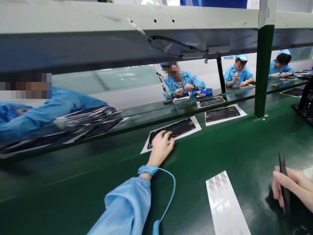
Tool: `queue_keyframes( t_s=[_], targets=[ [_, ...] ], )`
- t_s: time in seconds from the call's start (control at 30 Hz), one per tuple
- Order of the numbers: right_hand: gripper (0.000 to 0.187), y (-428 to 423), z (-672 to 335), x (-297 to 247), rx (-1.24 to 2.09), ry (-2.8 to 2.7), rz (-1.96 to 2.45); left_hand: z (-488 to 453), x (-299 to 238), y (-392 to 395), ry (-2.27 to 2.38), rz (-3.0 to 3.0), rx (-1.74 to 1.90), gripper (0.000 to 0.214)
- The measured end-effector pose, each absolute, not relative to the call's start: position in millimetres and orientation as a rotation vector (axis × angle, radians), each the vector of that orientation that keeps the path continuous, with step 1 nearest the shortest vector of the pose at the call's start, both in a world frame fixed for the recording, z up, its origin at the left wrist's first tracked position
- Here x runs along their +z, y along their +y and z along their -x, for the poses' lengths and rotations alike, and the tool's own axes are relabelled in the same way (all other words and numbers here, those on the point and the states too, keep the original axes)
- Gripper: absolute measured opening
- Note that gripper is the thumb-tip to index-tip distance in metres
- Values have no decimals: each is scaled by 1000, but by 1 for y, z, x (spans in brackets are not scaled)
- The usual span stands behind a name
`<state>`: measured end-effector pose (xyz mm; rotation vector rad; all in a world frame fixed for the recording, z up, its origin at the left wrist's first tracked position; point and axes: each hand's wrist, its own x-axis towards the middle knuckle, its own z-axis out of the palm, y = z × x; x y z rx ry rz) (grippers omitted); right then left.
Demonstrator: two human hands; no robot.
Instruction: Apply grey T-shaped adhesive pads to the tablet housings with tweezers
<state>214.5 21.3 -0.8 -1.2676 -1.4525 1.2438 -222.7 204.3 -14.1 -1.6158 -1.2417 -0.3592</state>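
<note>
My left hand (160, 147) reaches forward with its fingers apart over the near edge of a black tablet shell (183, 128). The shell lies on a sheet of white paper (197, 123); whether my fingertips touch it, I cannot tell. A blue wrist strap (148, 169) with a coiled cord circles that wrist. At the right edge, my right hand (297, 187) grips black tweezers (284, 184), tips pointing up and slightly blurred. Between my hands, closer to me, a white sticker sheet (228, 209) carries rows of small grey T-shaped and angled pieces at its far end.
Another tablet shell (222, 113) on paper lies beyond, to the right. A green post (262, 71) rises from the green bench (73, 192) to an overhead shelf (110, 19). A black fixture (305, 101) stands far right. Several co-workers in blue sit opposite; stacked sheets (93, 116) lie left.
</note>
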Motion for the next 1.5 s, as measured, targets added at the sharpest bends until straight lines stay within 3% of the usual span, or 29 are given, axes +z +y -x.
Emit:
queue_keyframes(
  t_s=[0.07,0.17,0.27,0.53,0.9,1.1,1.3,1.5],
  targets=[
    [47,57,-220,12,985,-1962,1244,196,-22,208,-1362,1841,-449,29],
    [39,130,-206,25,699,-2110,1352,153,-33,208,-1421,2141,-582,34],
    [18,199,-166,22,394,-2231,1467,122,-38,206,-1394,2398,-645,30],
    [35,290,-62,8,-53,-2449,1542,111,-36,199,-1422,2598,-675,24],
    [32,326,-32,15,-101,-2677,1439,103,-37,193,-1593,2589,-691,25],
    [29,315,-46,46,-109,-2697,1265,106,-37,195,-1650,2677,-846,26],
    [16,269,-73,85,-105,-2731,933,108,-32,201,-1791,2777,-1272,25],
    [6,210,-124,93,16,-2593,652,107,-18,194,-2095,2661,-2071,33]
  ],
)
